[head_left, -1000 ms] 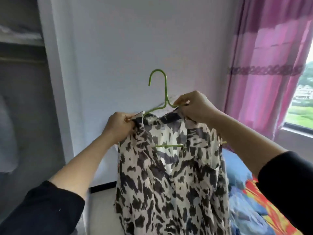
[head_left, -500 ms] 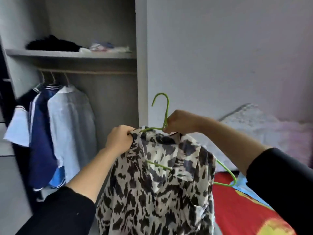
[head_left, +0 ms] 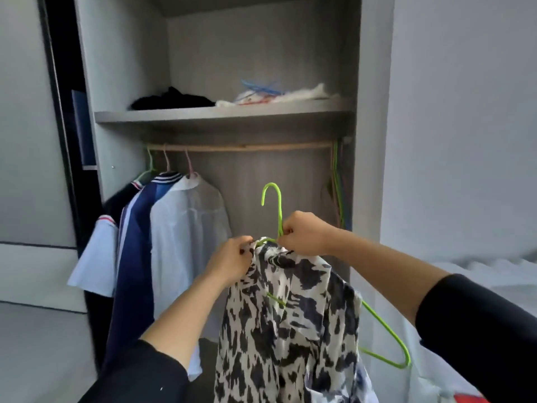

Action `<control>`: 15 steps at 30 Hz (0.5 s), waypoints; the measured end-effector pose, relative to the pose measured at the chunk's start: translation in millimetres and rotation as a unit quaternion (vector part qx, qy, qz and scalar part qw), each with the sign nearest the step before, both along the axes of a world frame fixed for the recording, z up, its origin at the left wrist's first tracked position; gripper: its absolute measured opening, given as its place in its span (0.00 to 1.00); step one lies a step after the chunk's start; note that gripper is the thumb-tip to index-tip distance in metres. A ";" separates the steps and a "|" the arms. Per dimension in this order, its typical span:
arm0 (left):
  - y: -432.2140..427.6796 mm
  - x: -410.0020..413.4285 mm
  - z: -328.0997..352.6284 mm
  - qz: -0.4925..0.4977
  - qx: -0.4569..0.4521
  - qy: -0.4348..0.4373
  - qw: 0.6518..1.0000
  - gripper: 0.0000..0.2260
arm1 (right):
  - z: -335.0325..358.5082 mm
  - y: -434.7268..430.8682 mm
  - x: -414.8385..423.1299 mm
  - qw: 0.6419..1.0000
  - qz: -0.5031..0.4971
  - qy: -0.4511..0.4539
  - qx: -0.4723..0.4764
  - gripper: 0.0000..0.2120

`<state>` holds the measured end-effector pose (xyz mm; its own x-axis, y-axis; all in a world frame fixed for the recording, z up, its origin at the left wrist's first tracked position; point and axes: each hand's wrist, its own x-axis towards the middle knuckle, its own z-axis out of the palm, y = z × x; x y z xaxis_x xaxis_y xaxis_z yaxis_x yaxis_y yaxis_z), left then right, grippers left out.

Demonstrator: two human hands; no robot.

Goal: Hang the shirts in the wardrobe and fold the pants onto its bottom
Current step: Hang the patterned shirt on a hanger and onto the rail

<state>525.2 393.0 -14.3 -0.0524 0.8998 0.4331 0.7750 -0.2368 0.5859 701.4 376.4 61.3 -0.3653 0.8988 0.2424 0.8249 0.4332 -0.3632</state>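
A black-and-white patterned shirt (head_left: 290, 324) hangs on a green hanger (head_left: 274, 205) in front of the open wardrobe. My right hand (head_left: 305, 237) grips the hanger at the base of its hook. My left hand (head_left: 232, 260) pinches the shirt's collar at the hanger's left shoulder. The hanger's right arm (head_left: 386, 338) sticks out bare from under the shirt. The hook points up, below the wooden rail (head_left: 247, 147). Three shirts hang on the rail's left part: a dark one, a navy one (head_left: 136, 242) and a white one (head_left: 186, 228).
Spare hangers (head_left: 338, 187) hang at the rail's right end. The shelf (head_left: 220, 114) above carries a black garment (head_left: 171, 100) and a white bundle (head_left: 279, 96). The wardrobe's side panel (head_left: 369, 141) and a white wall stand to the right, a bed (head_left: 479, 271) at lower right.
My view has swung left from the wall and curtain to face the wardrobe. Both hands carried the shirt on its hanger up in front of the wardrobe's opening, keeping their hold.
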 end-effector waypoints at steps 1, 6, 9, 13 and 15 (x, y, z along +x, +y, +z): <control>16.5 -11.3 4.7 0.017 0.003 -0.002 1.000 0.16 | 4.4 18.4 -12.8 1.000 -0.001 0.003 0.008 0.15; 88.2 -63.4 34.0 0.068 -0.001 0.020 0.997 0.19 | 20.4 97.3 -72.3 1.000 -0.011 0.008 0.026 0.13; 129.1 -90.7 51.1 0.079 0.039 0.059 0.994 0.20 | 23.8 142.1 -103.5 0.999 -0.020 0.038 0.032 0.11; 184.6 -129.4 75.2 0.071 0.089 0.107 0.988 0.20 | 27.1 199.1 -144.0 0.997 -0.039 0.050 0.039 0.11; 212.7 -151.4 87.4 0.068 0.113 0.124 0.983 0.20 | 31.9 225.8 -162.2 0.996 -0.052 0.059 0.050 0.12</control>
<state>373.8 605.7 73.1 -0.0320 0.7715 0.6355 0.9211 -0.2241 0.3185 539.2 602.2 93.2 -0.2355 0.8994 0.3682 0.8210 0.3868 -0.4199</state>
